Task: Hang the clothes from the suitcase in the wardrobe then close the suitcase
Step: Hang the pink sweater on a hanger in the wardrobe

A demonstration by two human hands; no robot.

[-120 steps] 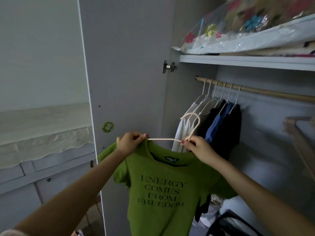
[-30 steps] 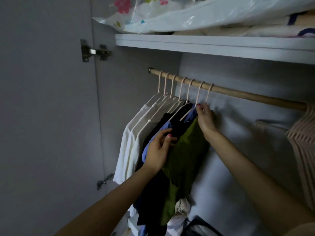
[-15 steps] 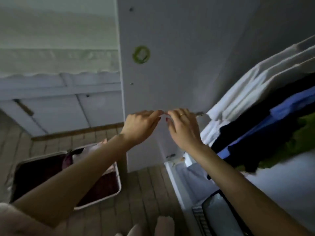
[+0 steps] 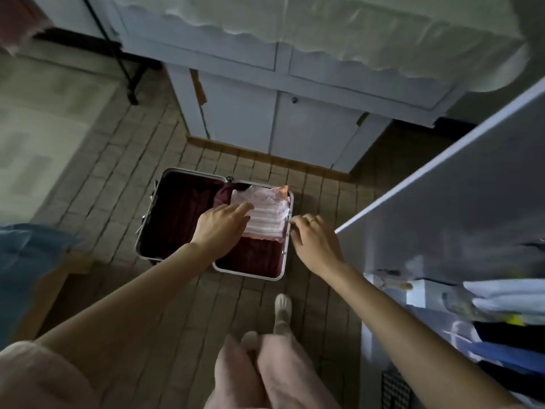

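Observation:
An open suitcase (image 4: 153, 228) with a silver rim and dark red lining lies on the tiled floor. A folded pink and white striped garment (image 4: 267, 214) sits in its right half. My left hand (image 4: 219, 227) hovers over the suitcase, fingers relaxed, next to the garment's left edge. My right hand (image 4: 312, 240) hangs over the suitcase's right rim, fingers loosely bent, holding nothing. The open wardrobe door (image 4: 442, 187) stands at the right, with hung clothes (image 4: 507, 326) at the lower right.
A white cabinet (image 4: 280, 119) under a pale scalloped cloth stands behind the suitcase. A black stand leg (image 4: 124, 69) is at the upper left. Blue fabric (image 4: 26, 267) lies at the left edge. My legs and foot (image 4: 281, 308) are on the tiles.
The green T-shirt went onto the rail and both hands let go. The view swung down from the wardrobe to the suitcase, and both hands now reach over it.

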